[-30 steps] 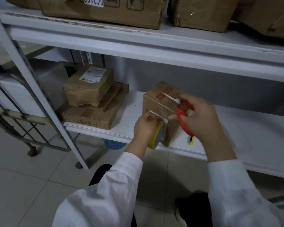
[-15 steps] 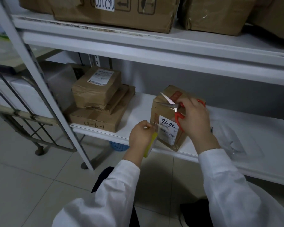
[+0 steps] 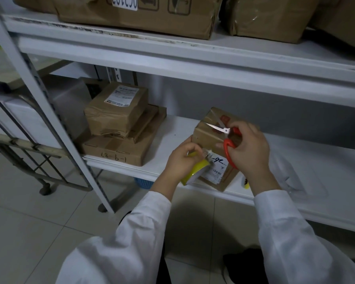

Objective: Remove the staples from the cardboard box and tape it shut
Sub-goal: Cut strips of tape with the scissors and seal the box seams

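Raised since the earlier frame, left hand (image 3: pixel 180 160) gripping tape roll (image 3: pixel 195 172) meets cardboard box (image 3: pixel 208 138) on shelf (image 3: pixel 178 136); right hand (image 3: pixel 247 152) clasps open scissors (image 3: pixel 226 145). Taping appears underway, strip uncut; staples not discernible.

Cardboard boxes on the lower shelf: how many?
4: top box, middle box and bottom box stacked at left; labelled box to their right. Others may hide behind.
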Demonstrator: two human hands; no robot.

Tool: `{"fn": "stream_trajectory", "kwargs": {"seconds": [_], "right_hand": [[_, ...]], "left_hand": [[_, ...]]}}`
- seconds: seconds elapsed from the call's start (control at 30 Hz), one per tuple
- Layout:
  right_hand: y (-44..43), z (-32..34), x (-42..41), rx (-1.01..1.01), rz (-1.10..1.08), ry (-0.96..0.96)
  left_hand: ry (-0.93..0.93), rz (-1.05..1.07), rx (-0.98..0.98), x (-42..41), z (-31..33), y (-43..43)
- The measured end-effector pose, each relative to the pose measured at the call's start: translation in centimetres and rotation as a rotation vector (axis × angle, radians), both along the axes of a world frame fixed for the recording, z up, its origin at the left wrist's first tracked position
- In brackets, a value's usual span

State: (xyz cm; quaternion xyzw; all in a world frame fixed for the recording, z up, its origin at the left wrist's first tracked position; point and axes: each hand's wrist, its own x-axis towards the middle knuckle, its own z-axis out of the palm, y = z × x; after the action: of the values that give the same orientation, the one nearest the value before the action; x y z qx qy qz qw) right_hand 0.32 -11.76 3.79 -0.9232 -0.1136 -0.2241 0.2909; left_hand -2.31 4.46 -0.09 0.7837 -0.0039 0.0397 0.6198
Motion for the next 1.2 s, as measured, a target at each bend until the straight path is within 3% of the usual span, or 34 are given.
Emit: {"fn": "stream_trajectory", "kwargs": {"seconds": [0.1, 0.2, 0.3, 0.4, 0.63, 0.87, 0.97, 1.13, 1.2], "right_hand": [[-0.5, -0.4, -0.3, 0.154, -0.019, 0.009], [-1.0, -1.6, -0.4, 0.453, -0.028, 0.071], [-0.2, -3.8, -1.3, 0.724, -0.025, 0.154], [1.1, -6.5, -2.0, 0.786, -0.039, 0.215], [1.3, -7.9, -1.9, 0.785, 0.015, 0.257], [0.5, -6.1, -0.5, 0.602, 0.066, 0.218], [0.4, -6.1, -0.8, 0.582, 0.074, 0.214], [0.1, -5.6, -1.0, 0.589, 0.124, 0.275], [-0.4, -4.8, -0.9, 0.699, 0.138, 0.360]], "left_hand": [[-0.137, 0.000, 0.004, -0.6, 0.6, -1.1], [-0.249, 0.028, 0.141, -0.8, 2.0, -1.5], [-0.193, -0.041, 0.397, -1.1, 3.1, -1.9], [-0.084, -0.132, 0.590, -1.5, 1.5, -2.7], [-0.068, -0.202, 0.360, -1.1, -2.0, -2.3], [-0.093, -0.273, 0.317, 0.2, -2.9, -0.7], [-0.044, -0.276, 0.188, 0.2, -2.0, -0.5], [-0.079, 0.057, 0.018, -2.1, -2.1, -1.1], [0.020, 0.182, -0.029, -3.2, -2.2, -1.8]]}}
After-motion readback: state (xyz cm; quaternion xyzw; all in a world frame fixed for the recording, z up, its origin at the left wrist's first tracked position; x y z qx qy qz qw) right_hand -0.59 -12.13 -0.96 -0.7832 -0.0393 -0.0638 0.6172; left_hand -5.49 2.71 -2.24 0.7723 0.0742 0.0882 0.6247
